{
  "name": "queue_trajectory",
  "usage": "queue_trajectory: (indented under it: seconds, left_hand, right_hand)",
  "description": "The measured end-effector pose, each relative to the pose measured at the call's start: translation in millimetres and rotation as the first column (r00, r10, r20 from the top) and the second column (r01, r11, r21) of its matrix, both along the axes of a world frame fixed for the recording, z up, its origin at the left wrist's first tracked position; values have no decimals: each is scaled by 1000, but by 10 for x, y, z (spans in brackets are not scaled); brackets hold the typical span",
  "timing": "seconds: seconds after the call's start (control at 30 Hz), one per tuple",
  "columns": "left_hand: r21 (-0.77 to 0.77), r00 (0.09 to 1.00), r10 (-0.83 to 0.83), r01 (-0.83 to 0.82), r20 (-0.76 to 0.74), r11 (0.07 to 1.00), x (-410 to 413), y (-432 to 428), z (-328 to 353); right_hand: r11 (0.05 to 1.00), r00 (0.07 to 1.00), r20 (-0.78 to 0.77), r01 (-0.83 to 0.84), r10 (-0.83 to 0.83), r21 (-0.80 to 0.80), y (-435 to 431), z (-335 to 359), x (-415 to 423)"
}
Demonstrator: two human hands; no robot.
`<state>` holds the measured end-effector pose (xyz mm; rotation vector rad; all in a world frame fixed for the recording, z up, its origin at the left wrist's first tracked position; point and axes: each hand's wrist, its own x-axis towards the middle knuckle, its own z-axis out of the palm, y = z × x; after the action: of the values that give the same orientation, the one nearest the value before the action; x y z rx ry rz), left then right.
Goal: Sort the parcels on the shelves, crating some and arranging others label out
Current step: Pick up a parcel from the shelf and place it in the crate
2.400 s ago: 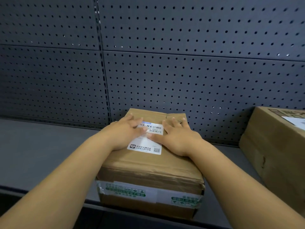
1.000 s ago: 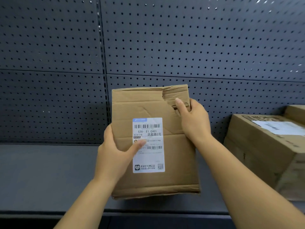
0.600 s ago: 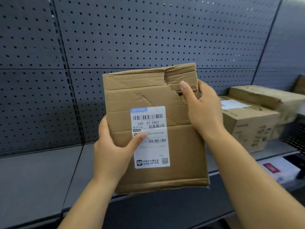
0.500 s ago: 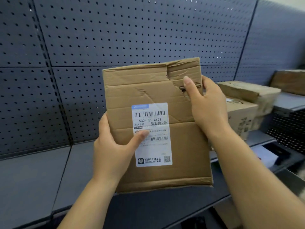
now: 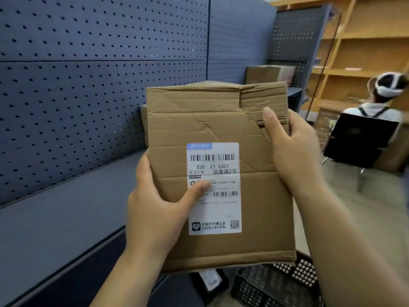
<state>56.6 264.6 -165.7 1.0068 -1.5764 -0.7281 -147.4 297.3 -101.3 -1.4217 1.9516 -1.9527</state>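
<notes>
Both hands hold one parcel (image 5: 219, 173) upright in mid-air, off the shelf (image 5: 55, 218), label face toward the camera. Left hand (image 5: 155, 216) clamps the parcel's lower left edge: thumb pressed on the front across the label (image 5: 213, 188), other fingers hidden behind the cardboard. Right hand (image 5: 294, 149) clamps the upper right edge: thumb on the front beside a tear in the top flap, fingers wrapped round the back, out of sight. Label sits lower centre-right on the parcel, white, barcodes, text "530- E1 C401" readable, upright. Cardboard creased, top right corner ripped and bent. Left of the parcel: bare grey shelf, with dark pegboard (image 5: 88, 85) rising from the shelf's back edge. Below the parcel, right side: black slotted crate (image 5: 276, 284), only partly in frame; contents not clear. Behind the parcel's top edge: another box (image 5: 263, 74) further along the shelf. Right of the parcel, well apart: a seated person (image 5: 374, 111) facing away, wooden shelving (image 5: 365, 52) beyond.
</notes>
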Motion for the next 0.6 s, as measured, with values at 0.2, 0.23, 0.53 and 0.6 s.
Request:
queue_trajectory:
  seconds: [0.2,0.23,0.53,0.6]
  left_hand:
    - [36,985,-167,166,39,986,-716,-35,-94]
    - [41,981,-189,187,45,981,-849,-48,-118]
    - [126,949,-302,289,92,949,-2137,-237,-453]
    - [154,943,-318,302,94,941,-2396,-291,-553]
  right_hand:
    - [988,986,63,153,-155,24,276,-195,-647]
    - [984,982,67,177,-179,30,300,-238,-777]
    - [959,948,150,274,-281,66,352,-682,-2001]
    - [957,940,183,277,-287,80,319,-820,-2265]
